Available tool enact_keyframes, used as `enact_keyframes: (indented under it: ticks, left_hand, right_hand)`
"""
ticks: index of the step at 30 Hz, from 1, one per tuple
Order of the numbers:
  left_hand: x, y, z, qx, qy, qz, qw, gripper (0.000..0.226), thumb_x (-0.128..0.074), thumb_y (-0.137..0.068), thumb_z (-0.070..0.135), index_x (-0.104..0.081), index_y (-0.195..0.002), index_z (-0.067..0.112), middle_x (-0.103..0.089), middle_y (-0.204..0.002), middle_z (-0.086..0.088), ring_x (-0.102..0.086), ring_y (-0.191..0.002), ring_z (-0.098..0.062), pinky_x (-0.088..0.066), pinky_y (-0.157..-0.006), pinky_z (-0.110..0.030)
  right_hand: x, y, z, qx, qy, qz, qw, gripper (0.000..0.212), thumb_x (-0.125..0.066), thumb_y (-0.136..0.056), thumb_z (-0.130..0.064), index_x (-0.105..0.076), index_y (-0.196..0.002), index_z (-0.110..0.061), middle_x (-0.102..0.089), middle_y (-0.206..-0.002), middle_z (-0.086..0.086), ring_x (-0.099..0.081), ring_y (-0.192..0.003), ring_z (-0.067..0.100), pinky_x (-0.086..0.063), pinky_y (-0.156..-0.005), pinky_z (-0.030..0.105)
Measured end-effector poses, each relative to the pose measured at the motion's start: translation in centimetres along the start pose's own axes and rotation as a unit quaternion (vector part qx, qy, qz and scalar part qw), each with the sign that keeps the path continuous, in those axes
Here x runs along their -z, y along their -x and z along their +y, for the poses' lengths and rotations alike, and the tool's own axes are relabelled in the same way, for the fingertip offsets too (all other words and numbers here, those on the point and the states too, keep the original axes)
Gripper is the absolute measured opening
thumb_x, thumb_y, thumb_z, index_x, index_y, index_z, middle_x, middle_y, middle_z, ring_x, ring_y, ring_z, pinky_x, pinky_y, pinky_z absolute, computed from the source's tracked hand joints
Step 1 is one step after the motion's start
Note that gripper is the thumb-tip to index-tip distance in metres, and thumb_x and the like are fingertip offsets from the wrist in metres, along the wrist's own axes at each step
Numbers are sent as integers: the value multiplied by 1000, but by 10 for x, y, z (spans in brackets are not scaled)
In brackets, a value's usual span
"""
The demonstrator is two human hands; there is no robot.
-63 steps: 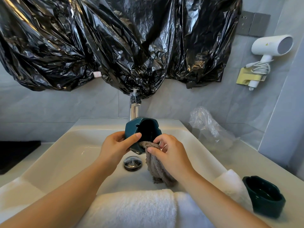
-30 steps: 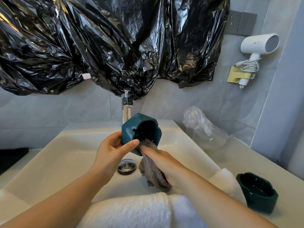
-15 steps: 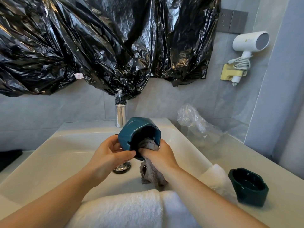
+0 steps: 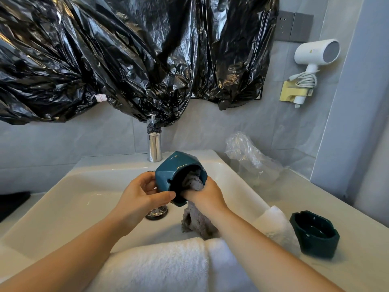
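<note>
A folded white towel (image 4: 160,262) lay over the near rim of the sink (image 4: 73,197). Above the sink's bowl, the left hand (image 4: 141,197) gripped a teal ashtray (image 4: 174,171), thumb across its lower rim and fingers curled behind it. The ashtray was tipped on its side, with the opening facing the person. The right hand (image 4: 207,197) clenched a grey cloth (image 4: 197,224) and pressed it into the ashtray's hollow; the cloth's loose end hung into the bowl behind the towel. The drain plug (image 4: 156,213) sat at the sink's middle, below the left hand. On the counter right of the sink, a dark green ashtray (image 4: 313,234) stood upright. At the sink's back edge rose the chrome faucet (image 4: 154,148), and a crumpled clear plastic bag (image 4: 250,159) lay right of the back corner. Black plastic sheeting (image 4: 126,60) hung on the wall above the sink, and a white hair dryer (image 4: 315,53) was mounted higher to the sink's right.
</note>
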State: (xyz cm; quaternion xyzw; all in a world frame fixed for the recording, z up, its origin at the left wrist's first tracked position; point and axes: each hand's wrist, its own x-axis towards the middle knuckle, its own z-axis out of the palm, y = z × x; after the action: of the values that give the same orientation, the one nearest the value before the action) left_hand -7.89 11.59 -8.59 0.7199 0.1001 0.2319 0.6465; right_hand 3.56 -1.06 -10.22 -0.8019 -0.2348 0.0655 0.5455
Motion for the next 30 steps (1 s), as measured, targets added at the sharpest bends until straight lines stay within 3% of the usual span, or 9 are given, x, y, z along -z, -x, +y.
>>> enact_keyframes:
  ticks: [5, 9, 12, 17, 19, 23, 25, 27, 30]
  left_hand:
    - [-2, 0, 1, 9, 14, 10, 1000, 43, -74, -74, -10, -60, -112, 6, -74, -101, -12, -72, -92, -32, -59, -82, -42]
    - [-1, -1, 2, 13, -1, 6, 1000, 41, -75, -75, -5, -60, -111, 7, -75, -98, -11, -73, -88, -29, -60, -79, -39]
    - [-2, 0, 4, 13, -9, 1, 1000, 40, -75, -76, -2, -60, -111, 9, -75, -98, -10, -73, -87, -27, -61, -76, -35]
    - [2, 1, 4, 13, 8, 19, 1000, 40, -74, -78, -2, -59, -114, 6, -74, -102, -11, -73, -89, -28, -60, -80, -41]
    - [1, 1, 5, 14, 12, 21, 1000, 39, -73, -79, -1, -59, -115, 6, -74, -102, -11, -73, -88, -28, -60, -79, -41]
    - [-1, 0, 5, 11, -6, 17, 1000, 42, -75, -76, 0, -60, -114, 8, -74, -101, -9, -74, -87, -26, -60, -79, -41]
    - [-2, 0, 4, 9, -13, 22, 1000, 43, -76, -75, -1, -61, -113, 9, -75, -101, -8, -74, -87, -25, -61, -77, -38]
    - [-1, 0, 3, 10, -16, 27, 999, 43, -77, -75, -2, -61, -113, 9, -74, -103, -8, -73, -88, -26, -61, -77, -38]
    - [-1, 1, 4, 11, -17, 27, 999, 45, -77, -74, -1, -61, -115, 10, -73, -105, -8, -73, -90, -25, -60, -79, -40]
  right_hand:
    - [-2, -5, 5, -52, -49, -23, 997, 64, -83, -68, -28, -54, -125, -15, -65, -117, 3, -61, -107, 22, -53, -92, 37]
    - [9, 2, 1, -4, -9, 76, 997, 46, -77, -78, -33, -51, -113, -19, -64, -104, 0, -62, -93, 20, -51, -74, 30]
    - [14, 7, -2, 50, 11, 143, 988, 47, -76, -80, -37, -53, -117, -21, -65, -99, -2, -63, -87, 17, -46, -62, 20]
    - [13, 11, -8, 79, -22, 102, 991, 45, -69, -86, -39, -49, -123, -23, -59, -108, -4, -59, -95, 13, -43, -63, 11]
    - [13, 11, -8, 81, -15, 101, 991, 39, -65, -89, -37, -50, -121, -22, -58, -100, -8, -58, -87, 7, -39, -59, 9]
    - [13, 6, -1, 44, 10, 74, 996, 19, -60, -92, -34, -48, -102, -23, -52, -81, -11, -51, -70, 2, -35, -53, 15]
    - [8, 2, 2, 13, 17, 35, 999, 22, -64, -87, -33, -50, -98, -20, -57, -88, -6, -55, -79, 11, -43, -62, 22]
    - [3, 0, 3, -12, -1, -4, 1000, 40, -72, -77, -35, -58, -109, -16, -65, -101, -3, -61, -95, 17, -53, -78, 32]
    - [2, -1, 3, -13, -14, 7, 1000, 42, -75, -75, -31, -62, -112, -17, -68, -105, 0, -63, -97, 19, -53, -79, 32]
